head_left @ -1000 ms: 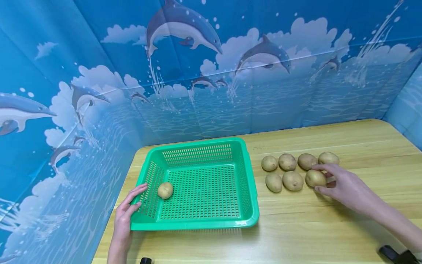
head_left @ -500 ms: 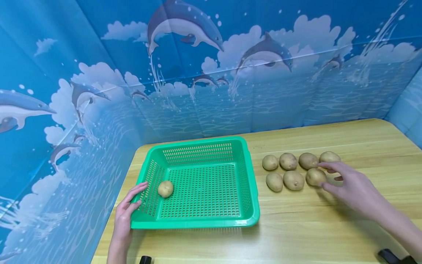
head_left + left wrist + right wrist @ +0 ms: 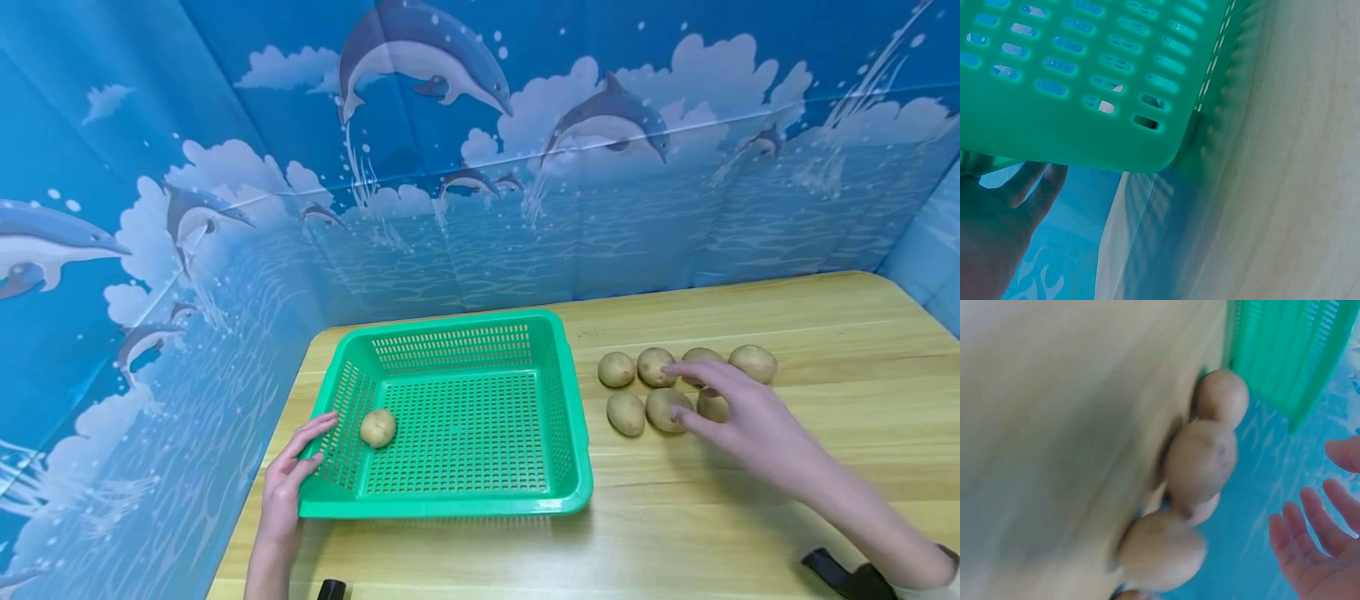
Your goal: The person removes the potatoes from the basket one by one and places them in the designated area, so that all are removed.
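My left hand point(image 3: 283, 479) grips the left rim of a green plastic basket point(image 3: 450, 506), its fingers hooked over the edge. In the left wrist view its fingers meet the underside of the basket rim point(image 3: 1085, 147). One potato point(image 3: 378, 428) lies inside the basket near the left wall. My right hand point(image 3: 738, 417) hovers over two rows of potatoes, fingers spread and holding nothing. Its thumb and fingertips overlap the middle front potato point(image 3: 666, 409) in the head view. Under the hand, the right front potato point(image 3: 711, 407) is partly hidden. The right wrist view shows the hand apart from the potatoes point(image 3: 1200, 461).
More potatoes line up on the wooden table point(image 3: 637, 517), with a back-row potato point(image 3: 753, 364) at the far right and a front potato point(image 3: 626, 414) nearest the basket. A blue dolphin-print curtain point(image 3: 600, 225) hangs behind the table and along its left side.
My right hand has come off the right front potato and moved left over the middle front one. The potatoes have stayed in place. My left hand keeps its hold on the basket.
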Demonstrator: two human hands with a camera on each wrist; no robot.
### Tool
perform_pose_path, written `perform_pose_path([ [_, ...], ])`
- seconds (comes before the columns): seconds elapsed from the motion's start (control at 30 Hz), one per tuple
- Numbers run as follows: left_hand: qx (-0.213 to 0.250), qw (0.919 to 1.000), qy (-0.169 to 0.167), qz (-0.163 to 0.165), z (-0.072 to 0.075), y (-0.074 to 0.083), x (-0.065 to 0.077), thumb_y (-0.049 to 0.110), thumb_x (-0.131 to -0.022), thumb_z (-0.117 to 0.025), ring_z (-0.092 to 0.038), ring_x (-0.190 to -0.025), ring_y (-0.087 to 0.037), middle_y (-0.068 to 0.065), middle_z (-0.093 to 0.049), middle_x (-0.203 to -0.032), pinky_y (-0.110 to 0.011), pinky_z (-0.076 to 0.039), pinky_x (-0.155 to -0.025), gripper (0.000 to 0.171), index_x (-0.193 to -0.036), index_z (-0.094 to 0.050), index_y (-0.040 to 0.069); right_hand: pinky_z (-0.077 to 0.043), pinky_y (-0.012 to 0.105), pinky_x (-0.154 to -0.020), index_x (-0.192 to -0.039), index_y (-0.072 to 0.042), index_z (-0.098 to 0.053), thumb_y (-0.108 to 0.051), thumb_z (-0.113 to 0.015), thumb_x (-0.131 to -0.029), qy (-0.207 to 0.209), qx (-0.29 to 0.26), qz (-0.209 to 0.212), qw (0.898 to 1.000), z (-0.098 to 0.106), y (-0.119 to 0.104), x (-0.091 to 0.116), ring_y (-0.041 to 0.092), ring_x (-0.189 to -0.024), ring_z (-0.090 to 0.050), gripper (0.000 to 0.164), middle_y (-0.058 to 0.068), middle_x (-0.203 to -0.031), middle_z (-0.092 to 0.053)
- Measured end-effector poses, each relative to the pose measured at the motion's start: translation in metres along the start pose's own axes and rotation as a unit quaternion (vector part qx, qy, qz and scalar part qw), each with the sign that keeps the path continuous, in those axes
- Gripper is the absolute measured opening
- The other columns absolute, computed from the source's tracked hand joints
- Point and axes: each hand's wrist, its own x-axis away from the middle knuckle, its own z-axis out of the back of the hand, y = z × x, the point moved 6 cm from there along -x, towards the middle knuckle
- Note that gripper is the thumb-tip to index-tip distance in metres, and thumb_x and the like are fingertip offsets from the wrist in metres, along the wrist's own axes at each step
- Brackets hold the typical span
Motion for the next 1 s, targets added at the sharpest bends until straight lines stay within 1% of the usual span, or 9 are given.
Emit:
perform_pose_path([
  [0.1, -0.002, 1.0, 0.002, 0.001, 0.001, 0.0, 0.001, -0.003, -0.1, -0.04, -0.029, -0.143, -0.018, -0.012, -0.048, -0.146, -0.038, -0.019, -0.112, 0.039, -0.136, -0.053, -0.005, -0.051, 0.043, -0.081, -0.132, -0.015, -0.058, -0.014, -0.075, -0.088, -0.007, -0.019, 0.004, 1.0, -0.005, -0.01, -0.009, 0.025, -0.102, -0.061, 0.048, 0.0, -0.123, -0.06],
  [0.2, -0.003, 1.0, 0.002, 0.0, 0.001, 0.0, 0.001, -0.003, -0.099, -0.04, -0.029, -0.143, -0.018, -0.013, -0.048, -0.146, -0.041, -0.018, -0.112, 0.039, -0.136, -0.053, -0.005, -0.051, 0.049, -0.083, -0.132, -0.016, -0.058, -0.016, -0.073, -0.09, -0.016, -0.048, -0.003, 0.999, -0.011, -0.019, -0.017, 0.027, -0.104, -0.061, 0.045, 0.001, -0.127, -0.059],
  [0.27, -0.003, 1.0, -0.001, 0.0, 0.001, 0.0, 0.002, -0.003, -0.1, -0.04, -0.029, -0.143, -0.018, -0.013, -0.047, -0.146, -0.041, -0.017, -0.113, 0.039, -0.136, -0.052, -0.005, -0.051, 0.048, -0.084, -0.132, -0.019, -0.059, -0.018, -0.073, -0.09, -0.018, -0.055, -0.004, 0.998, -0.013, -0.025, -0.021, 0.024, -0.105, -0.062, 0.044, -0.001, -0.13, -0.059],
  [0.37, -0.001, 1.0, 0.0, 0.001, 0.001, -0.001, 0.002, -0.003, -0.1, -0.04, -0.029, -0.143, -0.018, -0.013, -0.048, -0.146, -0.044, -0.016, -0.113, 0.039, -0.136, -0.053, -0.005, -0.052, 0.046, -0.083, -0.132, -0.022, -0.059, -0.017, -0.074, -0.089, -0.017, -0.054, 0.016, 0.998, -0.015, -0.036, -0.027, 0.02, -0.104, -0.062, 0.045, -0.004, -0.131, -0.059],
  [0.47, -0.002, 1.0, -0.003, -0.001, 0.001, -0.001, 0.002, -0.003, -0.1, -0.04, -0.029, -0.143, -0.018, -0.013, -0.047, -0.146, -0.047, -0.014, -0.113, 0.039, -0.137, -0.052, -0.005, -0.053, 0.046, -0.084, -0.131, -0.02, -0.059, -0.016, -0.074, -0.089, -0.026, -0.064, 0.032, 0.997, -0.018, -0.047, -0.034, 0.021, -0.108, -0.061, 0.045, -0.002, -0.13, -0.06],
  [0.6, -0.002, 1.0, -0.004, -0.001, 0.001, -0.001, 0.001, -0.004, -0.099, -0.04, -0.029, -0.143, -0.018, -0.012, -0.048, -0.146, -0.049, -0.013, -0.112, 0.039, -0.136, -0.052, -0.005, -0.048, 0.048, -0.089, -0.132, -0.019, -0.059, -0.018, -0.071, -0.091, -0.059, -0.082, 0.043, 0.994, -0.023, -0.058, -0.043, 0.022, -0.115, -0.056, 0.042, 0.0, -0.131, -0.059],
  [0.8, 0.001, 1.0, 0.0, 0.005, 0.0, 0.0, 0.001, -0.005, -0.099, -0.039, -0.029, -0.143, -0.018, -0.012, -0.047, -0.147, -0.057, -0.008, -0.113, 0.04, -0.136, -0.053, -0.004, -0.049, 0.043, -0.088, -0.132, -0.019, -0.059, -0.022, -0.073, -0.091, -0.105, -0.064, 0.079, 0.989, -0.03, -0.077, -0.057, 0.018, -0.112, -0.057, 0.044, -0.004, -0.131, -0.058],
  [0.9, 0.006, 0.9999, 0.005, 0.01, 0.0, 0.0, 0.0, -0.004, -0.099, -0.039, -0.029, -0.143, -0.017, -0.011, -0.047, -0.147, -0.059, -0.006, -0.113, 0.04, -0.136, -0.054, -0.003, -0.049, 0.044, -0.092, -0.134, -0.021, -0.057, -0.026, -0.072, -0.091, -0.14, -0.06, 0.084, 0.985, -0.036, -0.085, -0.064, 0.019, -0.12, -0.053, 0.046, -0.006, -0.133, -0.056],
  [1.0, 0.008, 0.9999, 0.008, 0.012, 0.0, 0.0, 0.0, -0.005, -0.098, -0.039, -0.029, -0.143, -0.017, -0.011, -0.047, -0.147, -0.059, -0.006, -0.113, 0.04, -0.136, -0.054, -0.003, -0.046, 0.045, -0.098, -0.136, -0.022, -0.056, -0.028, -0.071, -0.092, -0.18, -0.064, 0.094, 0.977, -0.043, -0.092, -0.071, 0.019, -0.128, -0.048, 0.047, -0.008, -0.135, -0.055],
])
